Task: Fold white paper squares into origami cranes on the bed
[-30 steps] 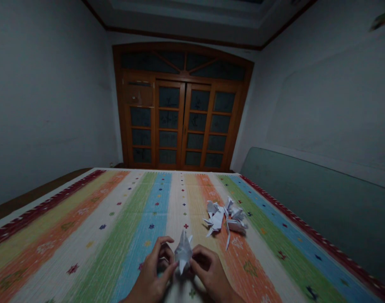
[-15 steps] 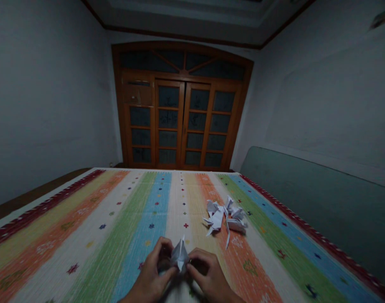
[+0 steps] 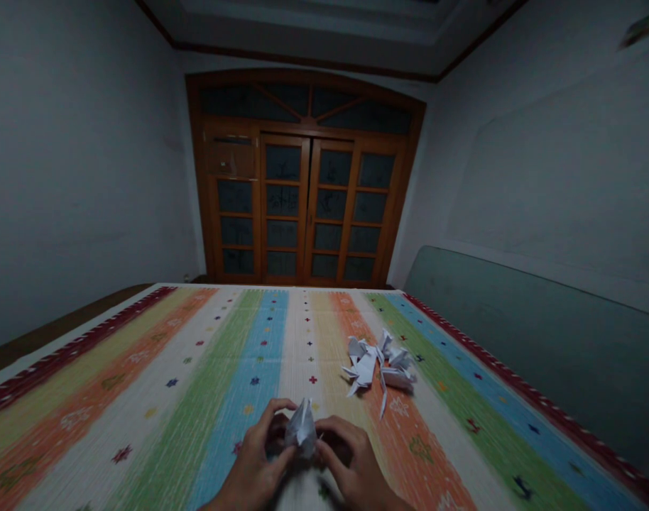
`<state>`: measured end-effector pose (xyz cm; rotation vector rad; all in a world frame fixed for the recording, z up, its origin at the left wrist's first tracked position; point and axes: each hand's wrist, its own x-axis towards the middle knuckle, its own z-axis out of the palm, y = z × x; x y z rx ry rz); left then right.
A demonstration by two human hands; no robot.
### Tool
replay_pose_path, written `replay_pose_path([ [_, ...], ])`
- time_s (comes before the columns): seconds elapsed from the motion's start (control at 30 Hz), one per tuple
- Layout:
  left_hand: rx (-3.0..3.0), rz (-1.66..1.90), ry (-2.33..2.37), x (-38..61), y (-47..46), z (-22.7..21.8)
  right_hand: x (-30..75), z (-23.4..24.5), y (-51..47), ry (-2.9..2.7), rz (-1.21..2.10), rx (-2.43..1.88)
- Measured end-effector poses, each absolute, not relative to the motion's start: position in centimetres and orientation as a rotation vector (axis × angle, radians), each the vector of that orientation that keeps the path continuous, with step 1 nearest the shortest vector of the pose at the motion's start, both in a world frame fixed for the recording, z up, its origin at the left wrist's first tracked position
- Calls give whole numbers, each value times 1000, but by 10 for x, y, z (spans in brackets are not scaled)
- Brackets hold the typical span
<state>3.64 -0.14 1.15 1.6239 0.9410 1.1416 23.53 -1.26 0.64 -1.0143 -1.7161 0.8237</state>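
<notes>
Cupping the white origami paper (image 3: 302,428) between both hands (image 3: 303,454).

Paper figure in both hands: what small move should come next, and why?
Probably ease the paper figure open, drawing its sides apart with the left hand and right hand: it looks narrow and closed between them, while the figures in the pile show spread points.

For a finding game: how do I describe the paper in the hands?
From the wooden doors, come down the striped cover to its near edge. A pointy folded white paper sits between the left hand and right hand. It alone is held; the other folded papers lie heaped to the right.
</notes>
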Motion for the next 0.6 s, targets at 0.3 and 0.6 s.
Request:
replay_pose_path([
  [0.3,1920,1068,1056,32,-9,6,240,-12,-16,-1626,722,-895],
  [0.6,1960,997,1034,32,-10,10,236,-3,-20,-1697,352,-689],
])
